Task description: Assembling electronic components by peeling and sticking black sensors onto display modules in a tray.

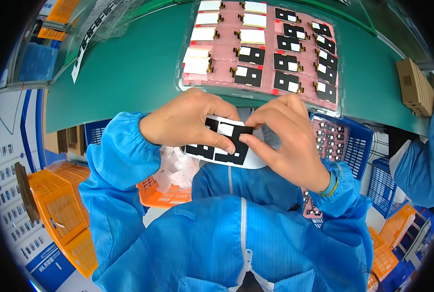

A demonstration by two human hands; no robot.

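Observation:
My left hand [192, 119] grips a white backing sheet [253, 158] that carries black die-cut stickers [236, 143], thumb on top and fingers behind. At the upper right of the sheet, the thumb and forefinger of my right hand [287, 136] pinch together at a black sticker's edge. Whether that edge is lifted off the sheet I cannot tell. Just beyond my hands lies a clear tray with a pink liner [226, 53]. In it sit rows of small flat panels with short gold-brown ribbon tails, some a plain white panel [252, 36], others a black-covered panel [286, 82].
The tray rests on a green tabletop [124, 73]. A printed strip [88, 41] lies at the far left, brown cartons [414, 87] at the right. Below the table edge are an orange basket [166, 197] with white paper scraps, a blue crate [360, 146] and orange crates [61, 209].

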